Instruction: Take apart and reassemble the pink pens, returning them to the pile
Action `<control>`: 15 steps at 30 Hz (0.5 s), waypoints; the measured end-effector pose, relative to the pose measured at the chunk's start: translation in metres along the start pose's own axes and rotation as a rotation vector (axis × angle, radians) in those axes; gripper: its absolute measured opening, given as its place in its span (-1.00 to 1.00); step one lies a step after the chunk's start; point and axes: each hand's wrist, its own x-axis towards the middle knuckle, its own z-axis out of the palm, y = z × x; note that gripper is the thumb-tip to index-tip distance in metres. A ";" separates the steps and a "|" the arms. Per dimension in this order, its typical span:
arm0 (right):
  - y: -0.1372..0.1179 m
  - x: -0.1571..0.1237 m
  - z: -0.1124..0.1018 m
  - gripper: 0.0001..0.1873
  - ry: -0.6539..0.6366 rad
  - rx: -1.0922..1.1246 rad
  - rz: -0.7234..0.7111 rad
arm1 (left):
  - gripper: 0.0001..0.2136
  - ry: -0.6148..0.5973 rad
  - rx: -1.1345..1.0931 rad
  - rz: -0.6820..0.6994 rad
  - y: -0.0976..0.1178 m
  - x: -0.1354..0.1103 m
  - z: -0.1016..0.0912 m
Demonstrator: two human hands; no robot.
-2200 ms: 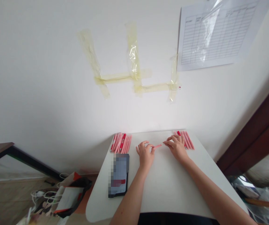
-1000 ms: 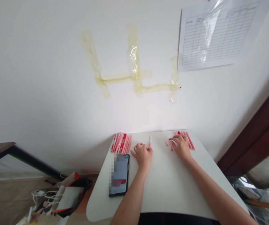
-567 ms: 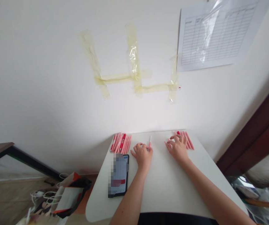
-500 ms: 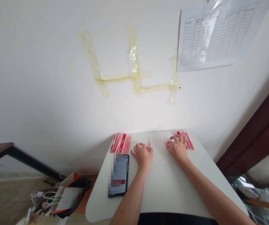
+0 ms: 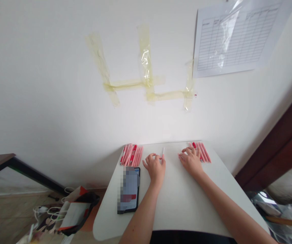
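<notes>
My left hand (image 5: 155, 166) is closed around a thin pink pen part (image 5: 163, 152) that sticks up from the fingers toward the wall. My right hand (image 5: 191, 160) rests on the white table (image 5: 181, 200) with curled fingers on a small pink piece (image 5: 180, 156), beside a row of pink pens (image 5: 202, 151) at the far right. A second bunch of pink and red pens (image 5: 132, 155) lies at the far left of the table.
A dark tablet (image 5: 129, 189) lies on the table's left side near my left forearm. The table stands against a white wall with tape strips (image 5: 146, 67) and a printed sheet (image 5: 233, 35). A bag and cables (image 5: 69, 213) sit on the floor to the left.
The two hands held one pen between them and pulled it apart. My left hand kept a thin part upright; my right hand went to the pens at right.
</notes>
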 end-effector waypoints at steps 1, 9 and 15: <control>0.000 0.000 -0.001 -0.75 -0.002 -0.002 -0.003 | -0.77 0.002 -0.001 0.001 0.000 0.000 0.000; -0.004 0.002 -0.009 -0.74 -0.068 0.034 -0.031 | -0.78 0.013 -0.019 0.034 0.002 -0.002 0.000; -0.007 0.003 -0.014 -0.73 -0.095 0.012 -0.058 | -0.86 -0.016 -0.058 0.060 0.004 -0.004 0.000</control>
